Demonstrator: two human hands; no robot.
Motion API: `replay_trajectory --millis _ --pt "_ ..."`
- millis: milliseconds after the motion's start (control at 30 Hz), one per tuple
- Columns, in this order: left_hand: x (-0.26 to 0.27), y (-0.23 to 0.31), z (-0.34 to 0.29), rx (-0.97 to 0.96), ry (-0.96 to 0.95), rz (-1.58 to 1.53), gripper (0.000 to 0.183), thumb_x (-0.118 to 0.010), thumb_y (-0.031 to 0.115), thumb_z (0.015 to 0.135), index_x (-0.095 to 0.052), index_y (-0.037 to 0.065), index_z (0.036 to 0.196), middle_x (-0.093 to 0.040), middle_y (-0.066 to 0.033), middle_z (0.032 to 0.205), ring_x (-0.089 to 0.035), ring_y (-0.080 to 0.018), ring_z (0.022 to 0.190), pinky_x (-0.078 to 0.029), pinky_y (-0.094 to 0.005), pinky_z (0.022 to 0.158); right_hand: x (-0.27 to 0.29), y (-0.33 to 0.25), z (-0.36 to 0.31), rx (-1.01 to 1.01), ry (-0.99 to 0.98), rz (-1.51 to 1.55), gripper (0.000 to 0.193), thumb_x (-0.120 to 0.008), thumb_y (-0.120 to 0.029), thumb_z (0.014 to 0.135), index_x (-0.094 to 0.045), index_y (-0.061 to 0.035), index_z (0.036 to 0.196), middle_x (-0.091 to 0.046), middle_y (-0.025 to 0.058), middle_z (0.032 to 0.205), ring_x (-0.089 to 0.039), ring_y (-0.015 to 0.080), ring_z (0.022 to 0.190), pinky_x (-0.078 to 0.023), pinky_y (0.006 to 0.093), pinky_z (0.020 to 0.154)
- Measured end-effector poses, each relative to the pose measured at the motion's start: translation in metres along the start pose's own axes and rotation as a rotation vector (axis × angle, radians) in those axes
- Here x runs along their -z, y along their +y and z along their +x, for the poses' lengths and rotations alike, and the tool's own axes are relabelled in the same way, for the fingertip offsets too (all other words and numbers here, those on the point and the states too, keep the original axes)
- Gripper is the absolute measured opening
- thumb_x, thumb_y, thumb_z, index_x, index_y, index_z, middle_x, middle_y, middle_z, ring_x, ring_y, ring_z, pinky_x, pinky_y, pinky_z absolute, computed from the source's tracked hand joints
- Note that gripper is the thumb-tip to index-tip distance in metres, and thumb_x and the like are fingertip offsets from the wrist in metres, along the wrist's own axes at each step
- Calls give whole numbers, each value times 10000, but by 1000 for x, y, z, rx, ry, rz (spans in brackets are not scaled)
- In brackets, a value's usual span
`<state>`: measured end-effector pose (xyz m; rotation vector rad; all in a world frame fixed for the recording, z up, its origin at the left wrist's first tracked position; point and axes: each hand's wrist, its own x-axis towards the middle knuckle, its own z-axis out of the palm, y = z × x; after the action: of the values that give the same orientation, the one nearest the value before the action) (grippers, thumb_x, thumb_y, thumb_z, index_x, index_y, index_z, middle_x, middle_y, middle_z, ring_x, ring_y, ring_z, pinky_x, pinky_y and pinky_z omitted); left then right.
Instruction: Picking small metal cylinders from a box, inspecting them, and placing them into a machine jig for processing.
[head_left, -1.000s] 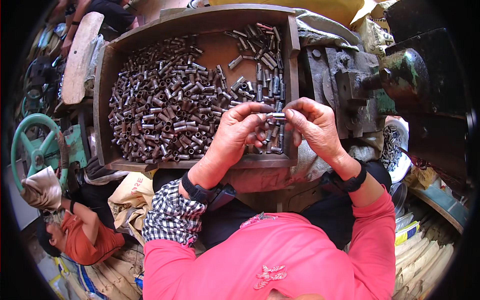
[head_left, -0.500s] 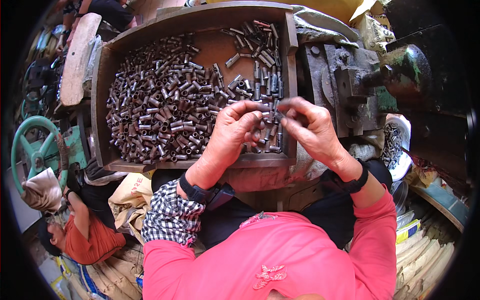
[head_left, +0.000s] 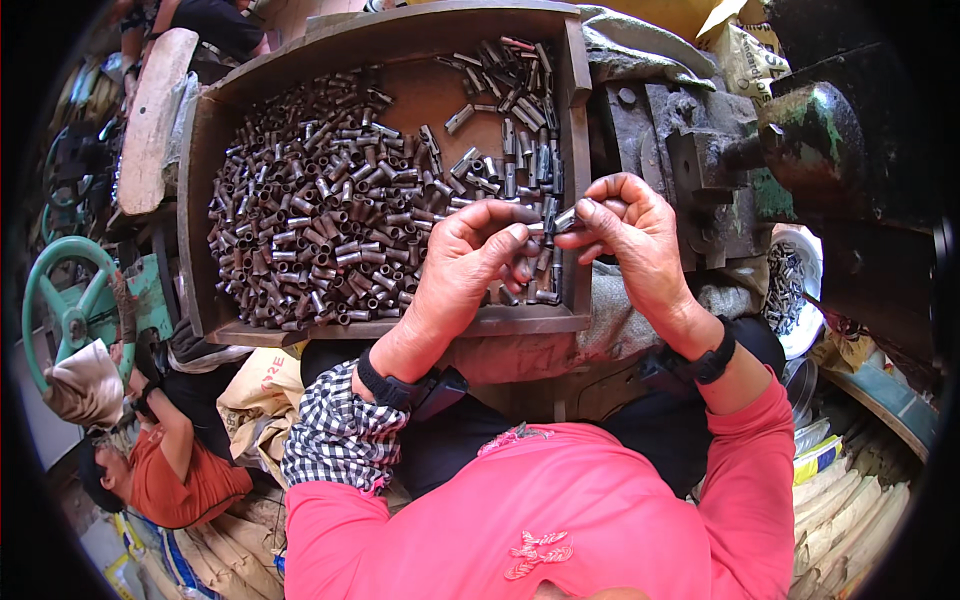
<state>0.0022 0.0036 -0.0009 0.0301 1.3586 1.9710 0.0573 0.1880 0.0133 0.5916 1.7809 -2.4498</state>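
Both my hands hover over the near right corner of a wooden tray (head_left: 380, 323) of small metal tubes (head_left: 320, 200). Between the thumb and fingers of my right hand (head_left: 635, 235) is a short shiny metal tube (head_left: 565, 218), tilted. My left hand (head_left: 470, 255) faces it with thumb and forefinger pinched; a small light end shows at their tips, too small to name. Beneath the fingers, along the tray's right wall, lie more tubes (head_left: 545, 165), some of them slotted. The tips of the two hands are close together, and I cannot tell whether the pieces touch.
A dark metal machine with a clamp block (head_left: 690, 160) stands right of the tray. Beyond it a white basin (head_left: 795, 300) holds small metal parts. On the left are a green handwheel (head_left: 75, 315) and a person in an orange shirt (head_left: 190, 480). Sacks (head_left: 265, 400) lie about.
My right hand has turned and its fingers have curled, bringing the shiny tube into sight. My left hand has stayed nearly in place. The person at left has shifted an arm slightly.
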Motion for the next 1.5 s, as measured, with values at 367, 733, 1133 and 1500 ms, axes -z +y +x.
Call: replay_trajectory --millis 367,733,1133,1500 --pt "-4 -2 -2 -39 -6 66 206 -573 137 895 -562 -12 1036 -627 -63 787 -579 -79 580 -486 -203 478 -4 2 -6 -195 -25 205 173 -593 -143 881 -484 -16 924 -656 126 814 -647 118 595 -445 174 411" --pt "-7 0 -5 -598 -61 925 288 -626 54 824 -561 -29 1093 -614 -117 792 -619 -166 577 -497 -255 488 4 0 -5 -300 -156 276 141 -625 -119 849 -523 -22 871 -640 112 727 -513 54 448 -393 162 387" --pt "4 18 -10 -54 -195 555 306 -560 56 880 -509 -38 1167 -615 -105 915 -640 -143 667 -525 -236 545 -4 -13 3 -263 -267 -71 186 -643 -158 839 -533 -9 816 -653 111 709 -585 117 476 -451 230 419" --pt "28 12 -8 -285 -263 1039 197 -614 29 714 -588 6 907 -582 -91 781 -586 -196 667 -469 -320 586 -30 2 23 835 -401 -1812 107 -563 -121 725 -602 -71 811 -573 59 817 -542 216 847 -368 376 786"
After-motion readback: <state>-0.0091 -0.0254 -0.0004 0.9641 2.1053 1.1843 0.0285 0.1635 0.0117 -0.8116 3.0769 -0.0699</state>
